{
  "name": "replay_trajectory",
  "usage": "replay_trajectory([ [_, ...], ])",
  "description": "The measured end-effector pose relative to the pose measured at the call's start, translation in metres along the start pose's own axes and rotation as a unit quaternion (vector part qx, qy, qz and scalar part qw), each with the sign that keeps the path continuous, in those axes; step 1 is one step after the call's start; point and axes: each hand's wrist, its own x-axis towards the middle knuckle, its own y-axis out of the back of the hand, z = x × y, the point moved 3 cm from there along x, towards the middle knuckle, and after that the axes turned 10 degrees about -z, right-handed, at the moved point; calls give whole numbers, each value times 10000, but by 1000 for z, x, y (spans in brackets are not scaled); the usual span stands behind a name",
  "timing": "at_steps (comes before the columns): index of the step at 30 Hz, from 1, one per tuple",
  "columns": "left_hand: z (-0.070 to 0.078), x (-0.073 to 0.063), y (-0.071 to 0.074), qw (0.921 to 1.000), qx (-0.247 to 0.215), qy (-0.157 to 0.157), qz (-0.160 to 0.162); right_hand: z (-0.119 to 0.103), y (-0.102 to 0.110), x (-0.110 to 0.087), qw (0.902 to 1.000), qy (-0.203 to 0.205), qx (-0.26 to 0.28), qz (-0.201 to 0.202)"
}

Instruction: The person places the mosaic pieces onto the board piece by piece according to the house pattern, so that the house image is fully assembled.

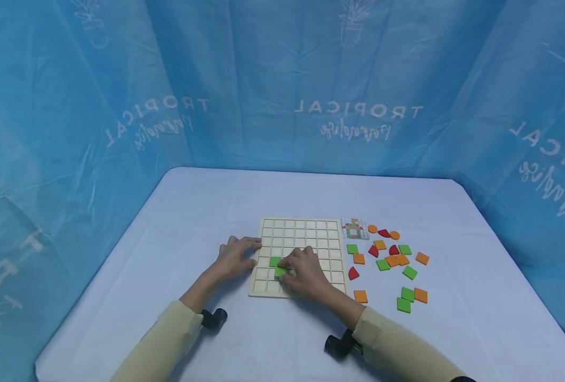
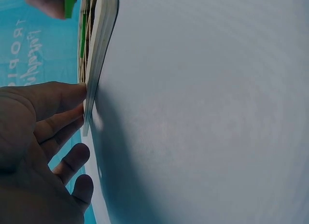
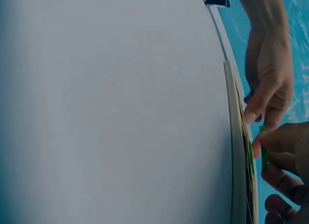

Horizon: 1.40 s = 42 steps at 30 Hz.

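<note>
We judge work on the grid board [image 1: 300, 233] early: our left hand [image 1: 234, 257], unclenched, touches its left edge; our right hand [image 1: 304, 273] pinches a green tile [image 1: 280, 272] above it. One green square [image 1: 275, 261] lies placed; loose pieces [image 1: 393, 260] rightward seemingly remain.

1. The head view looks forward and down from above the forearms, far enough back to take in most of the white cloth-covered table [image 1: 206, 212] and the blue printed curtain [image 1: 273, 63] beyond.
2. The left wrist view sits low and close, turned sideways, facing the edge of the pale wooden gridded board [image 1: 300, 233].
3. The right wrist view, equally low and close, is turned the opposite way.
4. Both wrist views share the board's edge and a thin green tile [image 3: 264, 151].
</note>
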Motion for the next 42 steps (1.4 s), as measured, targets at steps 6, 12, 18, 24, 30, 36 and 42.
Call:
replay_trajectory([
  [6,0,0,0,10000,59,-12,9,-3,-8,7,9998,-10,-161,-138],
  [12,2,0,1,9999,130,-24,13,-5,-11,10,9993,-15,-328,-196],
  [18,2,0,1,9999,123,-18,18,-8,-11,11,9987,-41,-452,-242],
  [24,2,0,1,9999,108,-33,13,-10,-9,10,9985,-26,-497,-240],
  [30,1,0,1,10000,80,-11,10,-10,-9,11,9983,-147,-486,-283],
  [36,1,0,1,10000,70,14,6,-9,-8,10,9984,-202,-460,-276],
  [42,1,0,0,10000,11,14,5,-2,6,-1,9998,-80,-153,50],
])
